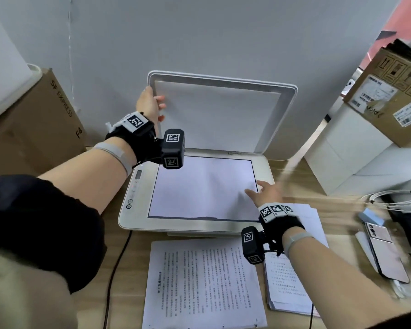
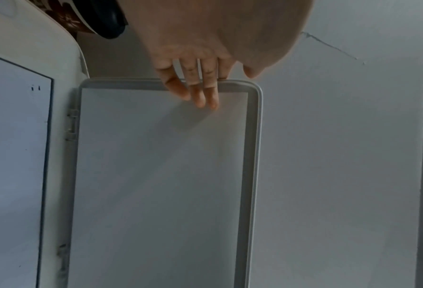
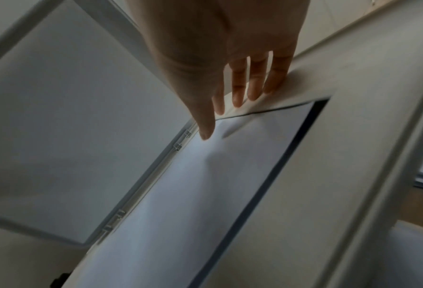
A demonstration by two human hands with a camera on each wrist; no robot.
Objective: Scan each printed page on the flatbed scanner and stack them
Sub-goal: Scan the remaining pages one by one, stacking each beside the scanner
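Lying face-down, page (image 1: 199, 186) beneath right hand (image 1: 268, 192) fingertips.

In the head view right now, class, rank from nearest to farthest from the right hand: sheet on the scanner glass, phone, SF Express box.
1. Sheet on the scanner glass, under the right hand's fingertips.
2. Phone, right side of the desk.
3. SF Express box, far left.

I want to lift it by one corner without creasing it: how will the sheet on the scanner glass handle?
The sheet is probably floppy: a soft wave already shows near the right hand. It lies flat on the glass, so it may cling and slide rather than lift. It looks light, so lifted by one corner it would likely droop.
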